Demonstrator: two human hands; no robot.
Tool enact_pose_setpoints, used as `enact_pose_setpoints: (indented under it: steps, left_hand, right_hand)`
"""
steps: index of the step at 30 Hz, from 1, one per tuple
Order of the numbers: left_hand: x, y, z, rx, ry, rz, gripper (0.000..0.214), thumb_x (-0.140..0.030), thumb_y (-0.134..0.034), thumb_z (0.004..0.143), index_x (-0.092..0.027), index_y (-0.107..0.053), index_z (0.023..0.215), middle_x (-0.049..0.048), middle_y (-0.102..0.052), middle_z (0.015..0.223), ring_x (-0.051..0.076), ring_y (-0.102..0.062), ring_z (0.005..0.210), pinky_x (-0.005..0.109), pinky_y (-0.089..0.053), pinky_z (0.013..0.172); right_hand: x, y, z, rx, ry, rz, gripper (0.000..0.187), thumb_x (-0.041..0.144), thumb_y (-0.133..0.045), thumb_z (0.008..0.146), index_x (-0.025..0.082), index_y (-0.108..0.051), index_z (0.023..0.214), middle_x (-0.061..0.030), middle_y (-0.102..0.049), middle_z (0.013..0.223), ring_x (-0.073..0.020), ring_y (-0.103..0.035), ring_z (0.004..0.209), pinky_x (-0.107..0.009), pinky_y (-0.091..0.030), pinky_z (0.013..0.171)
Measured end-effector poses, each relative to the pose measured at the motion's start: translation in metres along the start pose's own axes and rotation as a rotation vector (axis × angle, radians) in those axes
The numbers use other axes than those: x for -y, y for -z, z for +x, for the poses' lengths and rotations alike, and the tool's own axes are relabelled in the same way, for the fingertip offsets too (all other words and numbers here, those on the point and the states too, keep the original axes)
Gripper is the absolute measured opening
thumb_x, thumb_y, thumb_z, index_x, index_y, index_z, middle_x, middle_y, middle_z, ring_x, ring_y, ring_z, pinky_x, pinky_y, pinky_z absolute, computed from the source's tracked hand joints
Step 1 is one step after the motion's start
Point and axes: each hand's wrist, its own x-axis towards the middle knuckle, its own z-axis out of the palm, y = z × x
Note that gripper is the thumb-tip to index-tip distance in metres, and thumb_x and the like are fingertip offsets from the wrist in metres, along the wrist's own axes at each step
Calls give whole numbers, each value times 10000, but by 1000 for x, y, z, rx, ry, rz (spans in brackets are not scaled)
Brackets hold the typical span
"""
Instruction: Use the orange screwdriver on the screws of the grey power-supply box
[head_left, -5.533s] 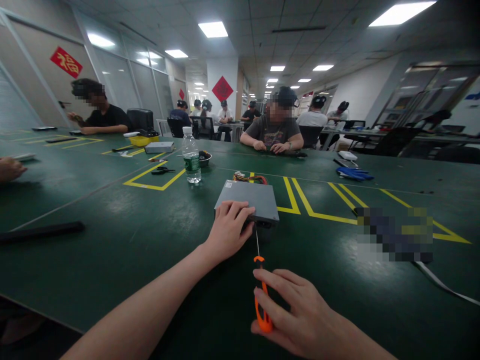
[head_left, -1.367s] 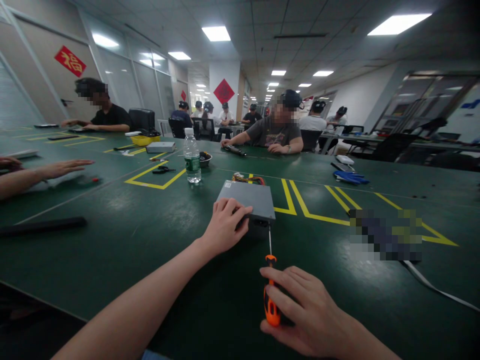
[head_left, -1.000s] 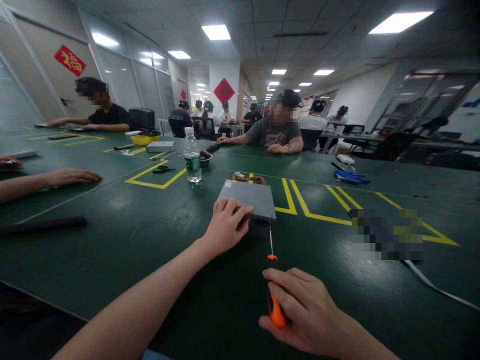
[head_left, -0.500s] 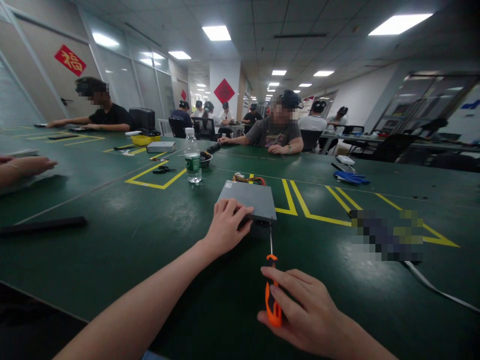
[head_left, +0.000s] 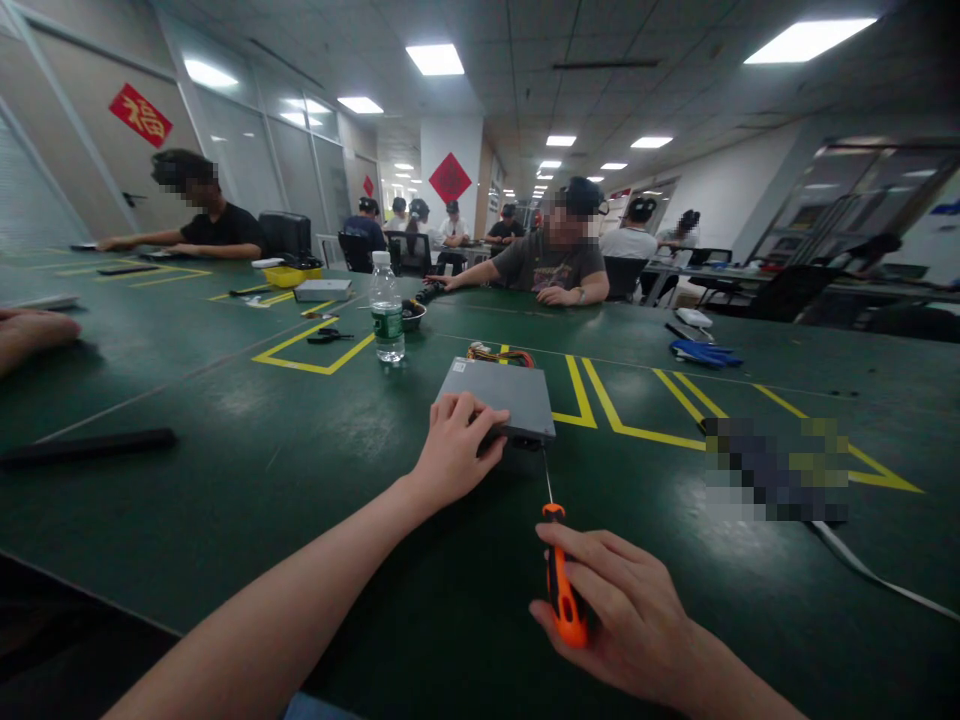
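A grey metal box with coloured wires at its far end lies on the green table. My left hand grips its near left corner, fingers curled over the top edge. My right hand is closed round the orange handle of a screwdriver. The thin shaft points away from me, its tip at the box's near right corner.
A water bottle and a small dark bowl stand beyond the box. Scissors lie in a yellow-taped square, blue gloves at right. A black bar lies at left. Other people sit round the table; a hand rests at far left.
The screwdriver tip went from the middle of the box's near side to its right corner. My right hand shifted slightly right. The person's hand at far left drew back.
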Motion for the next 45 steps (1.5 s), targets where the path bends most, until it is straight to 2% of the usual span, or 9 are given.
enact_pose_setpoints:
  steps: [6, 10, 14, 16, 20, 25, 28, 34, 45]
  left_hand:
    - [0, -1, 0, -3, -4, 7, 289, -281, -531, 781, -242, -560, 1066, 57, -505, 960, 229, -393, 947, 387, -343, 811]
    - [0, 0, 0, 3, -3, 13, 287, -282, -520, 789, -243, -558, 1071, 59, -504, 967, 231, -391, 950, 387, -343, 811]
    - [0, 1, 0, 8, -9, 17, 286, -288, -513, 794, -236, -558, 1071, 61, -508, 968, 232, -389, 945, 387, -345, 806]
    - [0, 1, 0, 8, -9, 13, 287, -285, -516, 791, -234, -557, 1070, 61, -510, 970, 232, -389, 945, 389, -346, 807]
    - [0, 1, 0, 5, -5, 11, 285, -277, -520, 787, -241, -558, 1067, 59, -512, 966, 234, -392, 948, 393, -345, 807]
    - [-1, 2, 0, 7, -6, 9, 294, -268, -530, 781, -242, -555, 1073, 62, -506, 968, 235, -395, 947, 386, -349, 794]
    - [-1, 2, 0, 12, -8, 13, 300, -273, -529, 783, -234, -552, 1079, 63, -502, 976, 235, -390, 955, 383, -348, 800]
    - [-1, 0, 0, 9, -1, 11, 288, -280, -521, 790, -240, -550, 1074, 60, -501, 966, 230, -391, 950, 379, -347, 799]
    - [-1, 1, 0, -7, -11, -2, 279, -269, -528, 783, -237, -562, 1058, 63, -509, 960, 234, -392, 946, 386, -343, 794]
  right_hand:
    - [-2, 4, 3, 133, 70, -64, 304, 102, -488, 793, 140, -525, 1092, -155, -603, 1042, -166, -596, 915, -277, -514, 727]
    - [-4, 1, 4, 5, 79, -111, 152, 99, -595, 751, 144, -555, 891, -111, -639, 936, -112, -599, 715, -247, -504, 628]
    - [-5, 0, 2, -42, 68, -78, 127, 122, -626, 742, 139, -516, 804, -108, -640, 929, -109, -597, 734, -233, -506, 624]
    - [-5, 1, 2, 9, 72, -71, 118, 113, -583, 770, 131, -534, 875, -124, -625, 983, -119, -602, 796, -243, -516, 674]
    - [-5, 4, 3, 140, 72, -120, 301, 52, -428, 816, 135, -534, 1085, -139, -603, 1009, -161, -591, 936, -257, -524, 725]
    - [-11, -1, 3, -32, 78, -142, 106, 91, -593, 747, 128, -561, 841, -80, -621, 851, -133, -604, 738, -253, -532, 633]
    - [-14, -2, 2, -87, 52, -158, 136, 61, -625, 712, 144, -518, 721, -57, -609, 792, -110, -586, 667, -230, -520, 570]
    - [-13, 1, 3, -138, 86, -115, 161, 30, -624, 692, 140, -514, 733, -43, -597, 770, -103, -588, 661, -212, -522, 555]
    - [-12, -14, 16, -98, 96, -90, 123, 59, -592, 730, 138, -509, 777, -58, -603, 797, -110, -596, 708, -210, -534, 591]
